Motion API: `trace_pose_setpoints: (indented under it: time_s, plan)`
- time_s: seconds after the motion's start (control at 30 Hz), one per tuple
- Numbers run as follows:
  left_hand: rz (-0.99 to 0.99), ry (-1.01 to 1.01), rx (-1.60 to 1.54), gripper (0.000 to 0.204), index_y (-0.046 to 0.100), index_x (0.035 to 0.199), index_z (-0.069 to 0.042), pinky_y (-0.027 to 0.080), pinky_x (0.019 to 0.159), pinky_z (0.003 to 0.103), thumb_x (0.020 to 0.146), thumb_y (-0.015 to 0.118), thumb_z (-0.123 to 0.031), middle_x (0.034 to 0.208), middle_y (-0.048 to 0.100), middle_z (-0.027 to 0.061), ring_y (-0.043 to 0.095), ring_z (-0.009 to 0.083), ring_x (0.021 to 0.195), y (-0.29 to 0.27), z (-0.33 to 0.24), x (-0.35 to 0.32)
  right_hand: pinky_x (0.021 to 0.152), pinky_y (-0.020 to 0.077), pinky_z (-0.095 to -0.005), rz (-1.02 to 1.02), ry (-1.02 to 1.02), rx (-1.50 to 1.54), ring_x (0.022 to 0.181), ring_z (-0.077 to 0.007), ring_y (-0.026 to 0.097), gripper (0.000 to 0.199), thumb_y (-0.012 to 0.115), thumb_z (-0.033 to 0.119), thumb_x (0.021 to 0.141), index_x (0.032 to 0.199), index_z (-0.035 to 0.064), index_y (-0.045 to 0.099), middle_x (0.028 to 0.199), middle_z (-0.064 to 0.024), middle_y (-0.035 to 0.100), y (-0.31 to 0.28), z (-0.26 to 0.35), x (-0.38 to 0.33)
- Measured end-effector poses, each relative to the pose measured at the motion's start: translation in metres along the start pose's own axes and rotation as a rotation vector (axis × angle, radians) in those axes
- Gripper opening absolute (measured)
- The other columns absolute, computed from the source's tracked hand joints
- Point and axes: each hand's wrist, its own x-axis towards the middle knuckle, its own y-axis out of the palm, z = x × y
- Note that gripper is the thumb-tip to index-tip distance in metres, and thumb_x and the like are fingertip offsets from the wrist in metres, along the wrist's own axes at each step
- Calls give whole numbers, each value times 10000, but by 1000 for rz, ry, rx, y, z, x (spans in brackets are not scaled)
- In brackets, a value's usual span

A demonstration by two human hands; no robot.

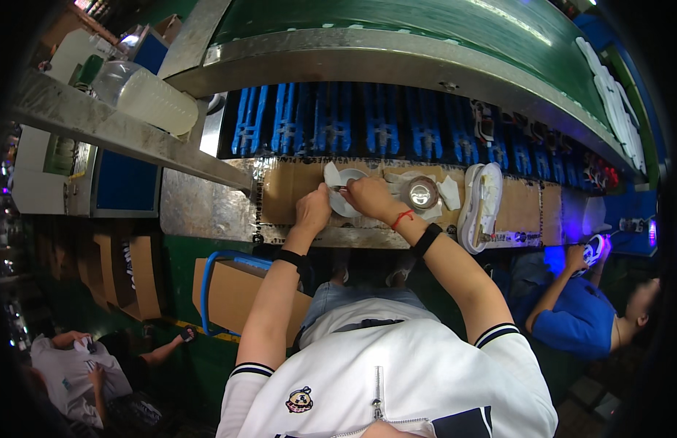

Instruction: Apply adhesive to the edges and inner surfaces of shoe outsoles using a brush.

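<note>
Close together over the bench, both my hands work above a shallow white bowl [344, 206]. My left hand [313, 210] is closed at the bowl's left edge; what its fingers pinch is hidden. Just past those fingertips stands a white scrap [331, 174], and I cannot tell whether the hand touches it. My right hand [373, 198] is closed around a thin dark tool [340, 188] that points left toward my left fingers; its kind is too small to make out. To the right sits a round clear or metal dish [420, 193] on crumpled paper.
A pair of white shoe soles [480, 208] lies right of the dish, beside a white scrap [449, 193]. Cardboard [517, 206] covers the bench. Blue racks [382, 120] line its back, under a green conveyor [411, 25]. Other people sit at right [579, 310] and lower left [83, 376].
</note>
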Motion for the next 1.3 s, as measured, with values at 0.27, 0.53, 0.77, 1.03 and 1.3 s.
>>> trace_pose_setpoints:
  time_s: [0.27, 0.53, 0.77, 1.03, 1.3]
  plan:
    - [6, 27, -56, 136, 472, 878, -26, 453, 661, 506, 870, 408, -145, 758, 610, 226, 594, 416, 763, -1, 1, -3, 598, 485, -445, -158, 170, 85, 642, -363, 610, 343, 525, 305, 859, 728, 2, 618, 671, -201, 614, 14, -18, -1]
    - [-18, -21, -108, 164, 465, 881, -35, 441, 683, 504, 910, 370, -166, 791, 604, 230, 579, 423, 795, 3, 0, -6, 609, 487, -444, 3, -44, 18, 637, -358, 613, 342, 518, 311, 858, 721, 15, 621, 667, -187, 621, 16, -11, -10]
    - [29, -3, -126, 213, 430, 887, -42, 435, 669, 517, 940, 370, -240, 789, 600, 234, 572, 432, 779, -2, -5, -10, 595, 476, -448, -154, 51, 138, 629, -367, 600, 340, 520, 310, 864, 732, 11, 612, 654, -194, 607, 19, -19, -1]
    - [80, -41, -112, 248, 424, 913, -45, 425, 645, 529, 947, 364, -283, 769, 595, 254, 561, 452, 763, 5, 0, -18, 649, 489, -453, -112, 173, 156, 700, -366, 618, 355, 517, 308, 862, 771, -15, 635, 721, -201, 629, 12, -17, 3]
    - [81, -48, -124, 219, 449, 920, -47, 431, 667, 535, 933, 375, -252, 764, 601, 254, 572, 447, 769, 9, -6, -15, 635, 478, -448, -134, -5, 188, 677, -369, 605, 337, 519, 317, 861, 758, 13, 620, 704, -195, 620, 12, -14, 2]
